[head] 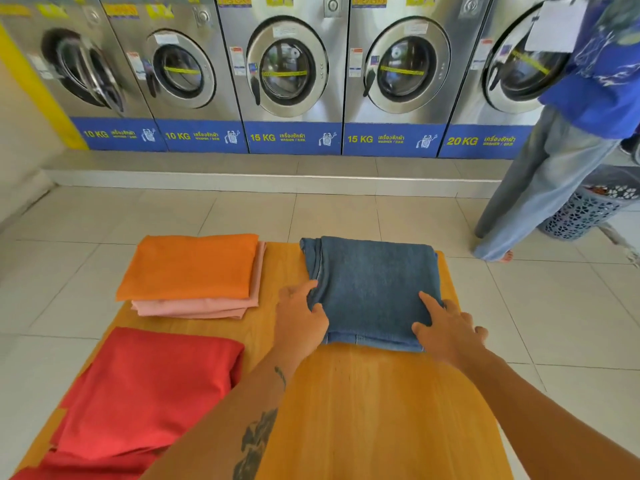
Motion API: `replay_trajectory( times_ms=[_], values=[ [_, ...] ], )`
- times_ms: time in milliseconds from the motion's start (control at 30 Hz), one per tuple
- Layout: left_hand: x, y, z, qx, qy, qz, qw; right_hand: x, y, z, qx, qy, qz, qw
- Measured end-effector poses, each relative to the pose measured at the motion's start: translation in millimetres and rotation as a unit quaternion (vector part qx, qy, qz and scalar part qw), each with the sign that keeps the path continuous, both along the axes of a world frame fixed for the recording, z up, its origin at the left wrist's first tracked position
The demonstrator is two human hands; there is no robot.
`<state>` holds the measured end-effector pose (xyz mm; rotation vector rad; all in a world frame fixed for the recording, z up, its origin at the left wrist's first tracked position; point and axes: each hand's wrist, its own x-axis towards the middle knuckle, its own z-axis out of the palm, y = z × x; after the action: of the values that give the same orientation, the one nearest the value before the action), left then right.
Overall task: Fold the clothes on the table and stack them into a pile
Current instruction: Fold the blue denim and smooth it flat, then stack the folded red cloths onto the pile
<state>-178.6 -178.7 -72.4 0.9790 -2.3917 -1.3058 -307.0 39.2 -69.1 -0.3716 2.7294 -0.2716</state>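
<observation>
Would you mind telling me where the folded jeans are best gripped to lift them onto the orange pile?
Probably grip the jeans at their two side edges near the front, coming from the near side with the left hand and right hand. The layered open edges face the person, so pinching there should keep the fold shut.

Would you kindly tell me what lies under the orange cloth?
A folded pink cloth lies under the orange cloth, its edges showing at the front and right. Anything beneath that is covered.
</observation>
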Motion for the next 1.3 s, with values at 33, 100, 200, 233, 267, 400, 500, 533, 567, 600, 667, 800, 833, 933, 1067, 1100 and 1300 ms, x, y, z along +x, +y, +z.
replay_trajectory(
  times_ms=[33,100,200,233,267,400,500,533,567,600,667,800,833,933,1067,1100,1300],
  values=[
    [16.7,3.6,7.4,0.015,0.019,0.009,1.000,11.0,6.1,4.7,-0.011,0.014,0.010,1.000],
    [49.4,11.6,25.4,0.056,0.067,0.043,0.995,31.6,14.9,14.5,-0.063,0.015,0.028,0.997],
    [99.0,24.3,55.9,0.132,0.121,0.094,0.979,59.2,16.0,34.3,-0.191,-0.065,0.055,0.978],
    [114.8,26.9,64.7,0.145,0.133,0.095,0.976,68.7,14.7,40.4,-0.233,-0.098,0.059,0.966],
    [129.6,28.2,72.3,0.154,0.139,0.090,0.974,78.7,12.2,46.6,-0.264,-0.133,0.058,0.954],
    [177.3,14.6,90.9,0.151,0.129,0.123,0.972,114.3,-4.9,67.6,-0.322,-0.204,0.058,0.923],
    [206.6,-15.0,94.0,0.131,0.121,0.159,0.971,139.0,-21.9,81.9,-0.334,-0.228,0.063,0.912],
    [215.4,-26.0,93.5,0.128,0.121,0.168,0.970,147.2,-27.3,85.2,-0.334,-0.237,0.063,0.910],
    [223.5,-37.3,91.6,0.127,0.124,0.174,0.969,154.6,-33.6,86.6,-0.333,-0.242,0.062,0.909],
    [231.2,-48.5,88.4,0.124,0.126,0.177,0.968,161.1,-40.5,86.6,-0.331,-0.245,0.059,0.909],
    [244.1,-70.1,79.8,0.114,0.125,0.179,0.969,173.3,-55.5,84.0,-0.326,-0.249,0.048,0.911],
    [269.0,-119.1,54.7,0.075,0.104,0.158,0.979,198.7,-92.5,66.0,-0.319,-0.288,0.007,0.903],
    [274.1,-132.1,47.8,0.065,0.095,0.150,0.982,205.1,-103.3,59.9,-0.313,-0.290,-0.009,0.904],
    [285.5,-169.7,29.8,0.064,0.074,0.131,0.987,226.6,-138.2,42.4,-0.308,-0.299,-0.049,0.902],
    [290.7,-218.6,15.2,0.068,0.023,0.080,0.994,245.3,-180.5,25.2,-0.332,-0.284,-0.138,0.889],
    [290.7,-227.4,12.2,0.076,0.022,0.071,0.994,248.2,-187.4,21.0,-0.340,-0.279,-0.153,0.885],
    [278.7,-252.4,-6.9,0.073,-0.004,-0.048,0.996,260.0,-219.7,8.1,-0.365,-0.250,-0.220,0.869]
  ],
)
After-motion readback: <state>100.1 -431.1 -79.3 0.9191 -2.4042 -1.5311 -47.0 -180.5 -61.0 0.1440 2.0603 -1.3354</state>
